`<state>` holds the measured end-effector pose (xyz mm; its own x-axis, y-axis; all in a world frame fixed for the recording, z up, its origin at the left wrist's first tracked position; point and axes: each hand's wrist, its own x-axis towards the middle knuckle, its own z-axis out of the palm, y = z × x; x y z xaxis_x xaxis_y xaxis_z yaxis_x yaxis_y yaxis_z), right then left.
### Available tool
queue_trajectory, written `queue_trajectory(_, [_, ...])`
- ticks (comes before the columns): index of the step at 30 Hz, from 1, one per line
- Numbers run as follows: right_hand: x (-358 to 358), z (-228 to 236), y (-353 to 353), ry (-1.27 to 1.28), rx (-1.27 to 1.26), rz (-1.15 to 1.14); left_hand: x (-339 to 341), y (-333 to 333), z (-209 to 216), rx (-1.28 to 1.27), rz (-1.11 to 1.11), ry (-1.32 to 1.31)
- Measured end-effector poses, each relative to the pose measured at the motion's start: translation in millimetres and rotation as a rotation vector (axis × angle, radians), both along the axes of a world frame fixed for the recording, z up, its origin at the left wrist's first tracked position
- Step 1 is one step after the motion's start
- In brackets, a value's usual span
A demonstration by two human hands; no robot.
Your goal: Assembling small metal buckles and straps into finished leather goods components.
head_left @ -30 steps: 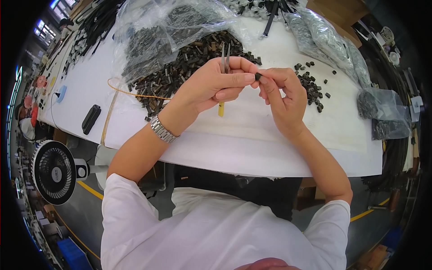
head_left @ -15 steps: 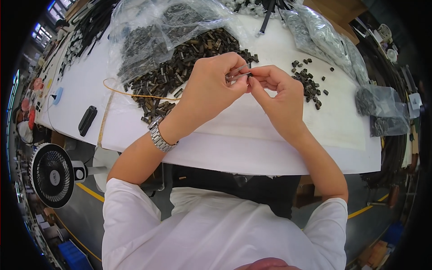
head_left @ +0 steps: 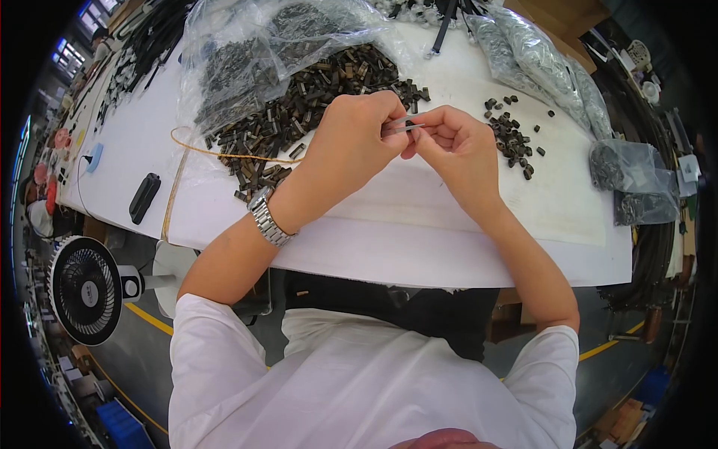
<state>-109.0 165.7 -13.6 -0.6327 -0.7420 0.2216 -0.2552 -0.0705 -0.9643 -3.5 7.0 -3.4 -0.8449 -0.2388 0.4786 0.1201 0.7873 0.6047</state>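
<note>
Above the middle of the table my left hand (head_left: 359, 135) is closed on metal tweezers (head_left: 400, 129). Their two thin prongs point right, towards my other hand. The fingertips of my right hand (head_left: 462, 148) are pinched together at the prong tips. A small dark piece (head_left: 410, 124) shows there, partly hidden by fingers and prongs. Behind and left of my left hand lies a large heap of dark brown, block-like pieces (head_left: 277, 135). Right of my right hand is a smaller group of short dark pieces (head_left: 511, 140).
A clear plastic bag (head_left: 247, 75) covers part of the heap. A yellowish cord (head_left: 224, 155) and a black oblong object (head_left: 145, 198) lie to the left. Filled clear bags (head_left: 531, 63) are at the back right. A fan (head_left: 88, 292) stands beyond the table's left front edge.
The prongs now stand slightly further apart and reach further to the right. My right hand has shifted slightly left; both hands stay together over the same spot.
</note>
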Motion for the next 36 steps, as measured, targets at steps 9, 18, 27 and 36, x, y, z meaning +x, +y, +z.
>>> queue_trajectory(9, [-16.5, 0.2, 7.2, -0.066, 0.018, -0.034, 2.5, -13.4, 8.3, 0.181, -0.022, -0.184])
queue_trajectory(18, [-10.7, 7.6, 8.7, 0.001, 0.032, -0.121, 3.7, -10.5, -0.3, 0.018, -0.057, -0.088])
queue_trajectory(27, [-10.4, 9.5, 8.6, 0.043, 0.040, -0.169, 4.9, -11.0, -5.5, 0.086, -0.068, 0.035])
queue_trajectory(36, [-5.5, 3.7, 8.5, 0.141, 0.054, -0.187, 3.9, 0.7, -4.0, -0.120, -0.067, 0.082])
